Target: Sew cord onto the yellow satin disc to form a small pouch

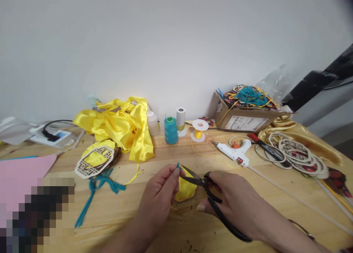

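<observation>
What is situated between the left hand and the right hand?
In the head view, scissors lie there, held by the right hand and reaching toward the left hand. A small yellow piece shows behind them.

Bare forearms (278, 223), a bare left hand (162, 187) and bare right hand (237, 198) show.

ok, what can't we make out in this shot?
All in the head view:
Teal cord: lower part hidden by the left hand.
Yellow piece: left side hidden by the left hand.
Box: lower contents hidden by its walls; label print too small.
Black bar: cut off by the right edge.
Lower-left corner: pixelated.
</observation>
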`<state>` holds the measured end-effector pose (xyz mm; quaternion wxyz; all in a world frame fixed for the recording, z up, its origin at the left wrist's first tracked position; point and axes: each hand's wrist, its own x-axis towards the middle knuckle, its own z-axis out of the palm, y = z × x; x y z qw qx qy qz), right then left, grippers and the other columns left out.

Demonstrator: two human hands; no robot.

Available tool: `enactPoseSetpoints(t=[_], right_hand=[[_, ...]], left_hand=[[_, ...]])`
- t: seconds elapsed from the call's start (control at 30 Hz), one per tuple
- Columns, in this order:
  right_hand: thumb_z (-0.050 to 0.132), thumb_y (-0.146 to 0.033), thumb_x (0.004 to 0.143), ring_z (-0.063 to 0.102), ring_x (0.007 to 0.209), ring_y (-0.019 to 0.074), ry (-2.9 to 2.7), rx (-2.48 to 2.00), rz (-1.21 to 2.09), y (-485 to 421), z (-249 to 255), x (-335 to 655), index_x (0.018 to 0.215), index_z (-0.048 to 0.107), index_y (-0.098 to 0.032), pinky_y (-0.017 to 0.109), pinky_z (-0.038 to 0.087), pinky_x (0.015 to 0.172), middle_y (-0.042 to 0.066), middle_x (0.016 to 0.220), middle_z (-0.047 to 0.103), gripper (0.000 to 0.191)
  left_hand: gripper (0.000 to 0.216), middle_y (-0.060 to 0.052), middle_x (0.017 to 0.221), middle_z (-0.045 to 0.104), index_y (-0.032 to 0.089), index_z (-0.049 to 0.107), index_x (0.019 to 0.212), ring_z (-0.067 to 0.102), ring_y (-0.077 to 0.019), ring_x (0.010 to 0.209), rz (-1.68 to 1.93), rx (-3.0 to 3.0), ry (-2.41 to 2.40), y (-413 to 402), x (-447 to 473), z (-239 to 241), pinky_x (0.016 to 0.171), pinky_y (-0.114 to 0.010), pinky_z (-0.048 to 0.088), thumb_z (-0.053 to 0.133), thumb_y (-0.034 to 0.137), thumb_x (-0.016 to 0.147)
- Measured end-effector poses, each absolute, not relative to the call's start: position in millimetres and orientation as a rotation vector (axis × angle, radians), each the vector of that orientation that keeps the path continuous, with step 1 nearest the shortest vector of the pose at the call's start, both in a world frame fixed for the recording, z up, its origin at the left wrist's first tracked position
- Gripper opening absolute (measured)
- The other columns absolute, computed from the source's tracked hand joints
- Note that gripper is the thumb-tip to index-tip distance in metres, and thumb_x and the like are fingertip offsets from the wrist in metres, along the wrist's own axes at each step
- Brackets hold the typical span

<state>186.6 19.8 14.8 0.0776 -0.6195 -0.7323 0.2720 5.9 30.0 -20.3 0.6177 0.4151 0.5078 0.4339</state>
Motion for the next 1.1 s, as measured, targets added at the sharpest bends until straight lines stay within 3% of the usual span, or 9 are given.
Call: enactPoseSetpoints(t=[0.7, 1.1], right_hand=[[0.055, -0.061, 0.07, 0.034, 0.05, 0.0098, -2.232, -1.831, 0.679, 20.9, 5.7, 185.5, 0.059, 0.051, -0.019, 0.023, 0.02, 0.047, -0.003, 0.054, 0.052, 0.043], [0.057, -0.061, 0.067, 0.027, 0.048, 0.0092, -2.214, -1.843, 0.678, 16.8, 7.2, 186.9, 0.054, 0.046, -0.018, 0.022, 0.017, 0.046, -0.005, 0.049, 0.046, 0.045]], left_hand=[[0.021, 0.007, 0.051, 0.034, 0.02, 0.065, 0.074, 0.028, -0.0082, 0.047, 0.872, 1.219, 1.17, 26.8, 5.1, -18.1, 0.042, -0.019, 0.022, 0.05, 0.032, 0.083], [0.023, 0.007, 0.052, 0.036, 0.021, 0.069, 0.081, 0.03, -0.0087, 0.048, 0.797, 1.353, 1.168, 27.9, 3.7, -11.2, 0.043, -0.02, 0.023, 0.049, 0.032, 0.084]])
